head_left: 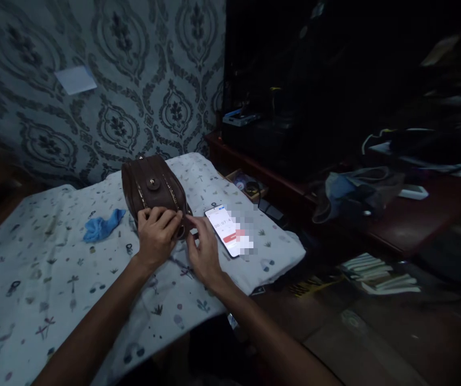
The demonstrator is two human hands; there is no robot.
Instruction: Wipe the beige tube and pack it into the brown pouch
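Note:
A brown leather bag (150, 185) with a round clasp and a zip line stands on a white patterned cloth (53, 279). My left hand (158, 233) grips the bag's near end, fingers curled over it. My right hand (202, 246) is beside it, thumb and forefinger pinched at the bag's near corner, on something too small to make out. A lit phone (228, 228) showing a timer lies on the cloth just right of my right hand.
A crumpled blue rag (102, 225) lies left of the bag. A dark red cabinet (375, 225) with clutter and a dark screen stands to the right. Stacked books (379, 276) sit low on the right. Patterned wallpaper is behind.

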